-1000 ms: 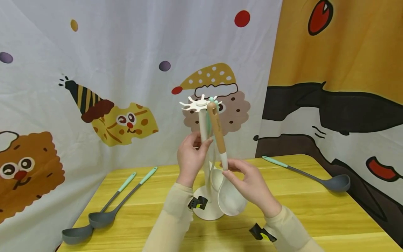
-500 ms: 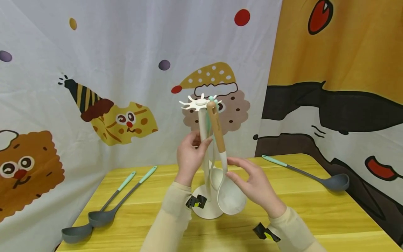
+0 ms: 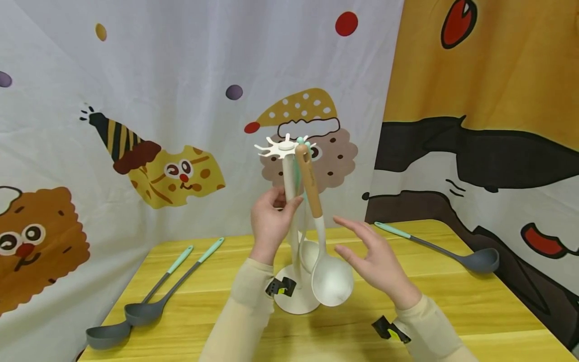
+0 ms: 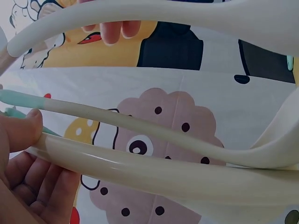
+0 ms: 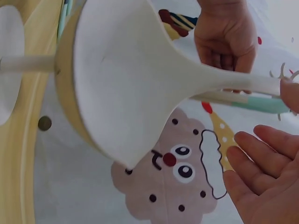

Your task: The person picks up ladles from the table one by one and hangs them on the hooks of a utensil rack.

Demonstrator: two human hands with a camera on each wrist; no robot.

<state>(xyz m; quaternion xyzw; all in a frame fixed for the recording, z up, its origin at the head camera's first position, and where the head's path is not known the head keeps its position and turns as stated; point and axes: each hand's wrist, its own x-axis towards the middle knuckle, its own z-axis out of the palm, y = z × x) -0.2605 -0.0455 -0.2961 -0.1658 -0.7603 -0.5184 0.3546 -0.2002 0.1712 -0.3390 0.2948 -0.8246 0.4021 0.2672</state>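
Note:
A white utensil rack (image 3: 289,173) with a ring of hooks on top stands upright on its round base. My left hand (image 3: 271,223) grips its pole, thumb in front and fingers curled behind, as the left wrist view also shows. From the rack's near right side hangs a white ladle (image 3: 332,281) with a wooden handle, its bowl low over the base. Behind it hangs a smaller white ladle (image 3: 309,255) with a mint handle, partly hidden. Just right of the wooden-handled ladle's neck, my right hand (image 3: 377,261) is held up with fingers spread, holding nothing.
Two grey ladles with mint handles, a nearer one (image 3: 108,336) and a farther one (image 3: 143,312), lie on the wooden table (image 3: 203,322) at left. Another grey ladle (image 3: 479,260) lies at the right. A printed curtain (image 3: 181,75) hangs behind the table.
My right hand has let go of the wooden-handled ladle's neck and drawn back to the right, its fingers opening. That ladle's bowl has turned slightly. My left hand stays on the pole.

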